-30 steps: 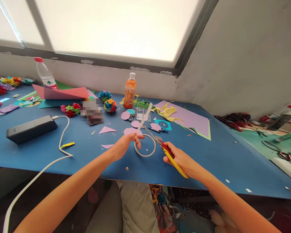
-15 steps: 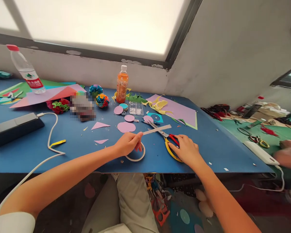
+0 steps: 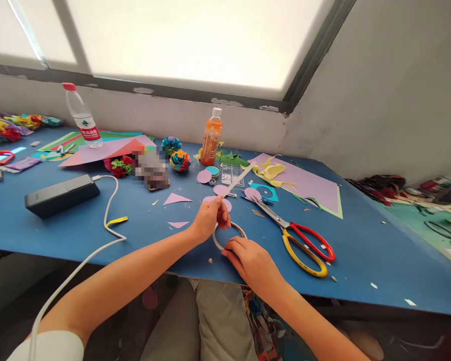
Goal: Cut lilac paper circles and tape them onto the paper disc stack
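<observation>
My left hand [image 3: 210, 219] is closed, pinching a pale strip of tape [image 3: 240, 180] that slants up and to the right between thumb and finger. Just below it, a thin white ring that looks like a tape roll [image 3: 240, 228] is near the table's front edge. The fingers of my right hand [image 3: 254, 260] grip the near side of this ring. To the right lie large scissors [image 3: 281, 220] with one red and one yellow handle, their tips over a small purple paper disc [image 3: 252, 194]. More purple discs lie behind my left hand, partly covered by it.
An orange drink bottle [image 3: 211, 138] and a water bottle [image 3: 84, 118] stand towards the window. At left, a black box-shaped device [image 3: 62, 194] has a white cable [image 3: 110, 200] running forward. Purple paper sheets [image 3: 304, 185], paper flowers [image 3: 180, 161] and scraps lie across the blue table [image 3: 364, 250].
My right hand has let go of the scissors' handles and moved left onto the tape ring. The strip in my left hand now points more steeply upward. The view has shifted left.
</observation>
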Available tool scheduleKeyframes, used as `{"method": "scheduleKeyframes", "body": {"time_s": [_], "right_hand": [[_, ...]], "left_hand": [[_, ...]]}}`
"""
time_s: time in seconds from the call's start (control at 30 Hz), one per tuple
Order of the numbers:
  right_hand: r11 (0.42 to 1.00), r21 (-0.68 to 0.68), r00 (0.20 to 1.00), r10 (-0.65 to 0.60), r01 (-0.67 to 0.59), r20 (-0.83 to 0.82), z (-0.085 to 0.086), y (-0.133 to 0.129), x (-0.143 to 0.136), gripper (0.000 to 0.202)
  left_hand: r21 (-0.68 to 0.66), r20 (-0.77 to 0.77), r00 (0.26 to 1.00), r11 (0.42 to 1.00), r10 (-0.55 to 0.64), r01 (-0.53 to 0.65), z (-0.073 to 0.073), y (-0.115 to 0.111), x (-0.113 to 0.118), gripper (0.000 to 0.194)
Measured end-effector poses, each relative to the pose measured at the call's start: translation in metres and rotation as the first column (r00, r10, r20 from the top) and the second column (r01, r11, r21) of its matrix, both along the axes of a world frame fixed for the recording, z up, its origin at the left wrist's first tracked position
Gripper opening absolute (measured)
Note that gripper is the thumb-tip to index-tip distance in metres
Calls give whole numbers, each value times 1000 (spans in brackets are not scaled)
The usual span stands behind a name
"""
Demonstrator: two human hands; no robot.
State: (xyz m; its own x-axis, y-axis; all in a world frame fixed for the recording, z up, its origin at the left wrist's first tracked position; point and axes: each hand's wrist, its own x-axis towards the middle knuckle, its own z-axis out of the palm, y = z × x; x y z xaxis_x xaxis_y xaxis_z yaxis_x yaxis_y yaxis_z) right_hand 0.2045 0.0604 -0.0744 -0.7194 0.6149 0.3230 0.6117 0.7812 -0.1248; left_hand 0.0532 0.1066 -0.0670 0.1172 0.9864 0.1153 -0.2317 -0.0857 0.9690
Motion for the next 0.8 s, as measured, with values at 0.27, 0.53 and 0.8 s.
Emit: {"method": "scheduleKeyframes", "body": {"time_s": [0.27, 0.53, 0.8], "right_hand": [[862, 400, 940, -340, 310, 4, 38, 60, 43, 30], [806, 352, 832, -542, 475, 119, 51, 137, 83, 33], [517, -841, 892, -290, -159, -347, 28, 89, -42, 38]], "left_hand": [[108, -16, 998, 992, 64, -62, 30, 5, -35, 61], [175, -197, 951, 963, 237, -203, 14, 36, -89, 42], [373, -505, 809, 921, 303, -112, -11, 27, -88, 28]]}}
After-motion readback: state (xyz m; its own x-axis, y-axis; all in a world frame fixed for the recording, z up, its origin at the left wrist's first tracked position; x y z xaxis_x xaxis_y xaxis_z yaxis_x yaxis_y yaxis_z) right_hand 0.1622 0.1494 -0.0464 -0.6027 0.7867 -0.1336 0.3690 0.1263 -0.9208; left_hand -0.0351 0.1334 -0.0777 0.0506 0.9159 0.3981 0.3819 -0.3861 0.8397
